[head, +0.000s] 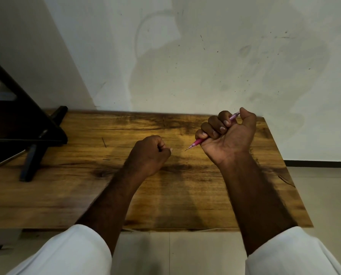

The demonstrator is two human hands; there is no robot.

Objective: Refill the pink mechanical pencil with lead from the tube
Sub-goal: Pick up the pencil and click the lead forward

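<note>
Head view: a wooden table (66, 195) fills the middle of the picture, its far edge against a scuffed white wall (205, 56).

Above the table's far right part, the right hand (228, 135) is turned palm towards the camera. Its fingers and thumb are wrapped in a fist round the pink mechanical pencil (197, 142). The pencil runs slantwise through the fist. Its upper end shows between thumb and forefinger, and its pointed tip sticks out below the little finger, aimed down towards the table's middle. Most of the barrel is hidden by the curled fingers.

Over the table's middle, near that tip but apart from it, is the left hand (151, 151), back up. Its fingers are curled in and the thumb tip lies against the forefinger. Whether something thin is pinched there I cannot tell.

On the table's left end stands a black stand (30, 165) carrying a dark slanted panel. A flat silver-edged device (7, 159) lies under it on the table. Between the stand and the left hand there is a short thin dark line (104, 142) on the tabletop, either a lead or a scratch.

At the table's near edge both forearms cross in from white sleeves (70, 253), over a pale tiled floor (185, 253).
</note>
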